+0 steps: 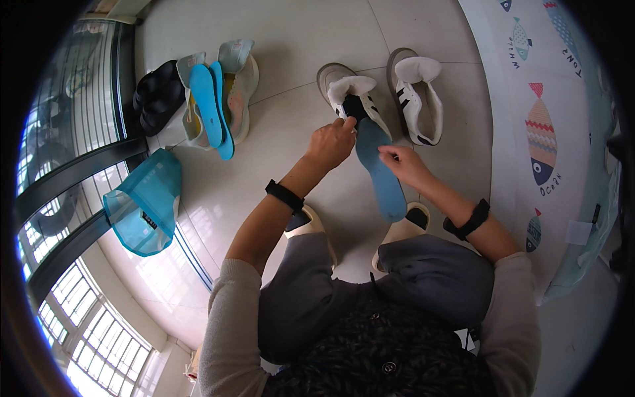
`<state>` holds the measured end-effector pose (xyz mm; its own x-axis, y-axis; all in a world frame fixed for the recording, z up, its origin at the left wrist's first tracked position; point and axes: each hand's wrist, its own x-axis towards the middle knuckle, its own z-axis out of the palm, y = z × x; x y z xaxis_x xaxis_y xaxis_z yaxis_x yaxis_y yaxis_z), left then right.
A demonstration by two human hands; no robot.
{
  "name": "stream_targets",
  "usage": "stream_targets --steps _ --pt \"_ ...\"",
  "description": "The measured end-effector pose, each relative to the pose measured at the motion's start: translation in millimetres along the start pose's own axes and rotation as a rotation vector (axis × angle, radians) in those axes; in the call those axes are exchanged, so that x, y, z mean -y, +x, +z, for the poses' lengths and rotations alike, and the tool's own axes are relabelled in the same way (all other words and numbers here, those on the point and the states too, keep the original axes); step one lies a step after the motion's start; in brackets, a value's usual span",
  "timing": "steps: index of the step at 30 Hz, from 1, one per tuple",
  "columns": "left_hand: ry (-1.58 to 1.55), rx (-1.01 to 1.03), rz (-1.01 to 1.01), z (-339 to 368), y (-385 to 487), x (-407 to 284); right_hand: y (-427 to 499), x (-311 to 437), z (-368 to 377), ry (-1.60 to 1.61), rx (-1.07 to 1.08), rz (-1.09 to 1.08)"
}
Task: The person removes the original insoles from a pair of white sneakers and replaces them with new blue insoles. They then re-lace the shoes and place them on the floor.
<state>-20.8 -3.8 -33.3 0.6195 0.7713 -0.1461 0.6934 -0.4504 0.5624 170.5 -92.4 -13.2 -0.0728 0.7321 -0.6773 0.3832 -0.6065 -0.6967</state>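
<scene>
A long blue insole (379,164) with a black front section (353,108) reaches from the opening of a white sneaker (375,115) back towards me. The sneaker has black stripes, and its padded tongue (352,85) is folded up towards the toe. My left hand (331,141) pinches the insole's left edge close to the shoe collar; its fingertips partly cover that spot. On the opposite side, my right hand (404,164) has thumb and forefinger on the insole's right edge, around mid-length. The matching sneaker (419,106) sits to the right, tongue raised.
At left, two bright blue insoles (207,106) lean across a pair of pale shoes (243,99), beside black footwear (156,97). A teal bag (149,203) lies by the dark-framed glass door (74,168). Fish-print fabric (511,139) borders the right. My cream slippers (397,233) are below.
</scene>
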Motion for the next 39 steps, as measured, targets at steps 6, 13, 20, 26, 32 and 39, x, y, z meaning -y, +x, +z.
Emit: stream_targets --steps 6,13,20,26,32,39 --pt "-0.093 -0.037 -0.031 7.5 1.5 1.4 23.8 -1.3 14.2 -0.031 -0.176 -0.168" --pt "-0.119 -0.034 -0.02 3.8 -4.5 5.3 70.8 4.9 24.1 -0.092 -0.25 -0.07" --pt "-0.146 -0.06 -0.026 5.9 -6.9 5.8 98.8 14.1 26.3 -0.213 -0.182 0.043" --pt "-0.171 -0.064 -0.021 5.4 -7.8 6.6 92.2 27.0 22.4 -0.188 -0.157 0.035" --pt "-0.154 -0.066 0.003 9.2 -9.2 6.9 70.3 5.7 16.3 -0.424 -0.189 -0.3" --pt "-0.153 -0.041 0.01 12.6 -6.7 11.0 95.0 29.9 20.0 -0.663 0.021 0.05"
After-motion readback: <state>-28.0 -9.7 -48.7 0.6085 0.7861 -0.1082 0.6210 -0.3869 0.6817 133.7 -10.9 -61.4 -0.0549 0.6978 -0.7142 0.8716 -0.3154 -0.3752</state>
